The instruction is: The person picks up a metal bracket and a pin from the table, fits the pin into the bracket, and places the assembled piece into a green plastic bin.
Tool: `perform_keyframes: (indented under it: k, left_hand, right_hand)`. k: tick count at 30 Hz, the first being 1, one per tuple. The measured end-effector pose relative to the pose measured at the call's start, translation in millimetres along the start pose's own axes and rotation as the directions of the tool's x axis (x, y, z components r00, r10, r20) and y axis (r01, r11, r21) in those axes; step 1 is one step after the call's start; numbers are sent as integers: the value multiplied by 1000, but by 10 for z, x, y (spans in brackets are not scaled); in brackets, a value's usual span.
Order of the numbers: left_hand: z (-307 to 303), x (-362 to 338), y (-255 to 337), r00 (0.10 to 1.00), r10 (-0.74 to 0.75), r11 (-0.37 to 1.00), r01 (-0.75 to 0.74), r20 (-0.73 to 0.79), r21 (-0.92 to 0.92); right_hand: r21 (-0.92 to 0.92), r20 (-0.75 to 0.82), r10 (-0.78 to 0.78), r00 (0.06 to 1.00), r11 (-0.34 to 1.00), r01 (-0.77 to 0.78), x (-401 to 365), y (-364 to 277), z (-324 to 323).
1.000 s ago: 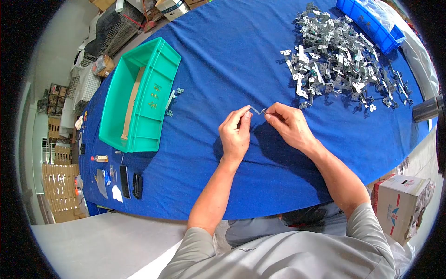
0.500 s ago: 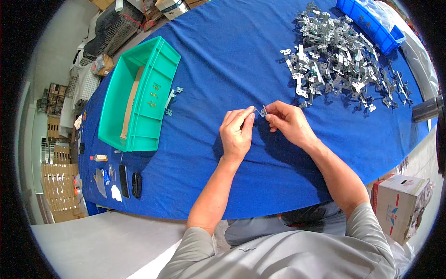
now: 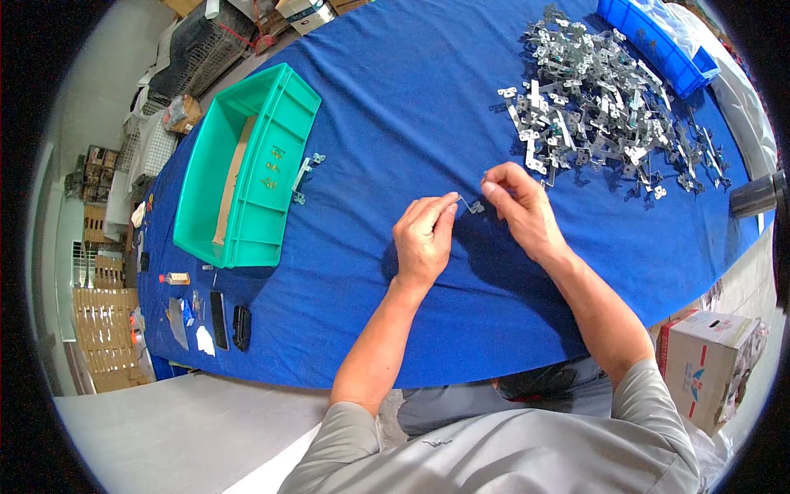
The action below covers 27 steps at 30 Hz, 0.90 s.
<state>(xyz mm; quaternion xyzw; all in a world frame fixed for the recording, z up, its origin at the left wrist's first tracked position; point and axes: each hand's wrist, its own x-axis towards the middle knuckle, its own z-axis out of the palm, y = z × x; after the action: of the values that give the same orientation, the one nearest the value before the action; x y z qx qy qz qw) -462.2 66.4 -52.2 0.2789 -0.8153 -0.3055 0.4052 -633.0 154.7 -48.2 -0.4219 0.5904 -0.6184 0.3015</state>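
Bracket (image 3: 471, 206), a small bent strip of bright metal, sits pinched at one end between the thumb and forefinger of the left hand (image 3: 423, 240), whose fingers (image 3: 448, 203) are clamped on it just above the desk (image 3: 395, 107). Its free end, with a little tab, points toward the right hand (image 3: 524, 210). That hand's fingers (image 3: 489, 188) are curled close at the tab, but whether they grip the strip or only hover beside it cannot be told from this view.

The piece looks light, thin and stiff, probably with sharp stamped edges and a slick plated face. A pinch on the flat faces near a bend should hold better than a grip on the edges, and it seems small enough to slip or flick away.

Beyond the hands, a large heap of similar metal parts (image 3: 592, 107) lies on the blue cloth to the far right, with a blue bin (image 3: 650, 41) behind it. To the left stands a green crate (image 3: 247, 173), and two loose parts (image 3: 303, 177) lie just beside its wall. Small dark items (image 3: 220, 319) rest at the desk's left end, and a cardboard box (image 3: 712, 366) stands off the desk at the lower right.
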Motion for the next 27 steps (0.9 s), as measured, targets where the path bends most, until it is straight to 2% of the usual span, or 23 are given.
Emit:
perform_keyframes:
  k: [2,5,6,11,14,20,23,27]
  left_hand:
    - [34,-38,-24,967,-256,954,253,4,-161]
    - [27,-37,-78,916,-399,872,390,30,-296]
    - [26,-37,-78,923,-383,884,376,29,-278]
    - [34,-49,-69,932,-362,903,355,18,-241]
    - [42,-48,-77,948,-317,927,311,3,-211]
    - [39,-49,-83,958,-288,944,280,-18,-175]
    - [-11,2,-85,995,-75,997,75,-69,-3]
    - [-1,13,-27,995,-59,998,60,-79,4]
  right_hand:
    - [16,13,99,995,995,-100,11,-57,-43]
    - [-11,141,136,981,991,-136,-62,-95,34]
    - [-113,179,69,981,992,-49,-67,-59,47]
    - [-170,187,-49,981,982,82,-77,-38,75]
    - [-165,182,31,983,986,-1,-79,-90,61]
    - [-241,178,15,984,970,29,-66,-177,28]
    - [-290,175,-13,984,955,64,-60,-106,22]
    - [-343,164,-28,986,936,84,-51,-130,14]
